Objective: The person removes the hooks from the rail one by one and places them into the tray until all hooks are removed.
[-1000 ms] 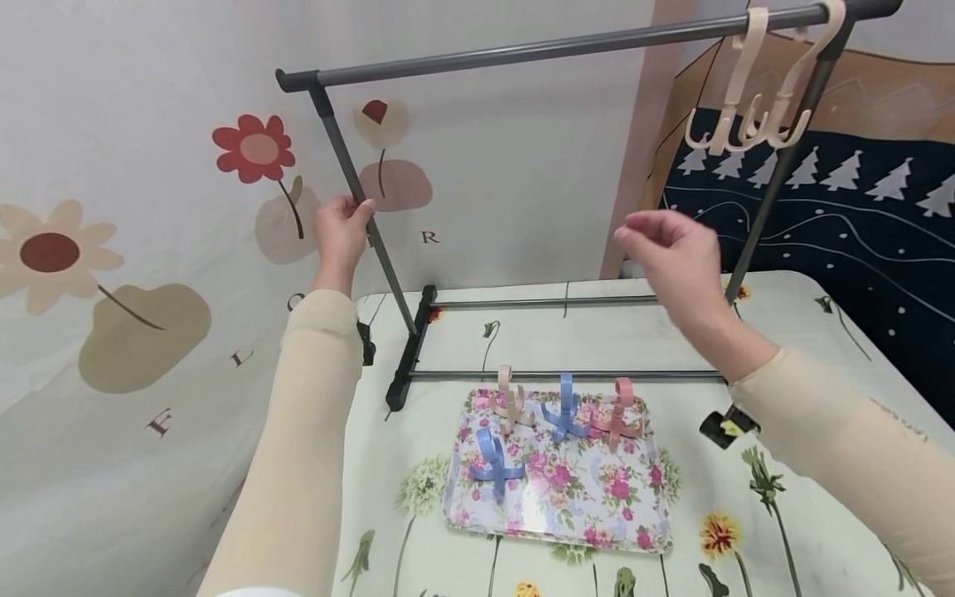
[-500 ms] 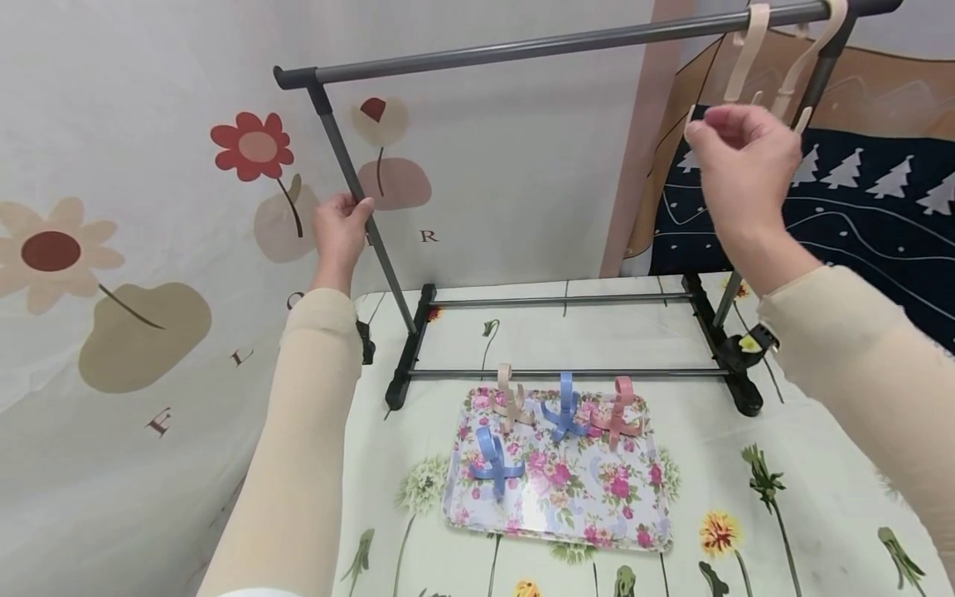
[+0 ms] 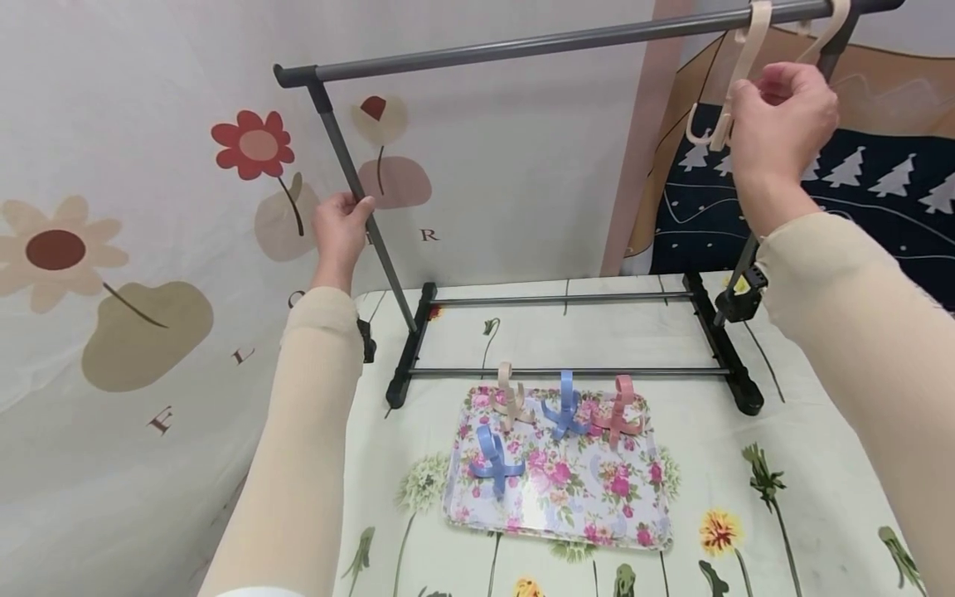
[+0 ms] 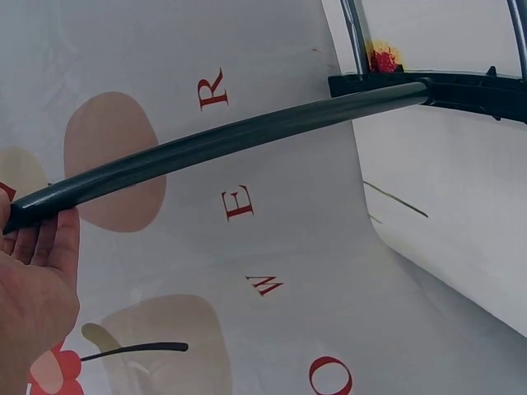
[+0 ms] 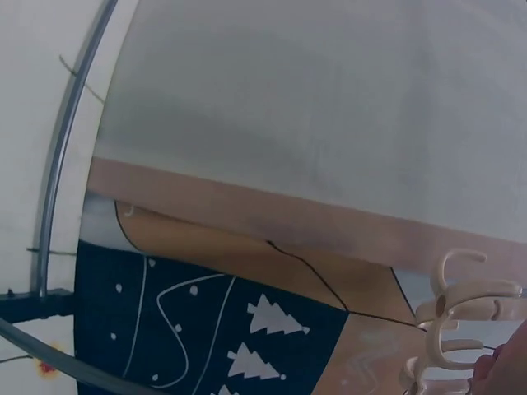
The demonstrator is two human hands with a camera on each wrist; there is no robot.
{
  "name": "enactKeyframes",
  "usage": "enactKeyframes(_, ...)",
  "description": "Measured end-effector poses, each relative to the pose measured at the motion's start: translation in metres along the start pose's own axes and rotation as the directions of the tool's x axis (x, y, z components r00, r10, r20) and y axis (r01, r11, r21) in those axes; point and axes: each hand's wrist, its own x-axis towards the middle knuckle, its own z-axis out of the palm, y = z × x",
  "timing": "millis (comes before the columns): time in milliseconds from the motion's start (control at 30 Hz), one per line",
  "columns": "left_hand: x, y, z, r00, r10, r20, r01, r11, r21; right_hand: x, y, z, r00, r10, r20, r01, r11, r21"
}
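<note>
While the left hand wraps its fingers round the slanted left post of a small dark clothes rack, the right hand is raised to the far right end of the rack's top bar. There its fingers are curled about a cream multi-prong hook that hangs from the bar; a second cream hook hangs just beside it, nearer the right post. From the head view the exact pinch is partly hidden behind the hand, and the right wrist view shows only the cream prongs beside a fingertip at the frame's edge.

The rack stands on a desk covered in a pale cloth printed with flowers, its black feet and two lower rails resting at the back. Just in front of the nearer rail lies a rose-patterned tray. On the tray stand four more hooks: a cream one, a blue one and a pink one in a row along the far edge, and another blue one nearer the left front. Both arms wear cream sleeves. Behind the rack hangs a white sheet with flower prints and letters, and to the right a dark blue fabric with white trees.
</note>
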Motion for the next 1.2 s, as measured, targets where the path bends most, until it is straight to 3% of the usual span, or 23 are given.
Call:
enactKeyframes(233,0.000,0.002,0.000,1.000,-0.007,0.003,0.007,1.000,-0.014,0.006,-0.008,0.007,0.999,-0.006,-0.053,0.001,0.995,-0.096)
enactKeyframes(400,-0.001,0.003,0.000,1.000,-0.028,0.008,0.028,0.999,-0.032,0.009,-0.010,0.010,0.999,-0.014,-0.038,0.007,0.985,-0.171)
enactKeyframes(633,-0.002,0.005,0.003,0.999,-0.035,0.012,0.036,0.999,-0.038,0.016,-0.005,0.008,0.999,0.030,-0.014,-0.032,0.985,-0.171)
enactKeyframes(867,-0.004,0.005,0.004,0.999,-0.039,0.009,0.039,0.999,-0.037,0.024,-0.005,0.009,0.997,0.074,-0.030,-0.079,0.965,-0.249)
enactKeyframes(1200,-0.003,0.005,0.001,0.999,-0.042,0.003,0.042,0.999,-0.032,0.028,-0.010,0.010,1.000,0.000,-0.028,-0.010,0.936,-0.352)
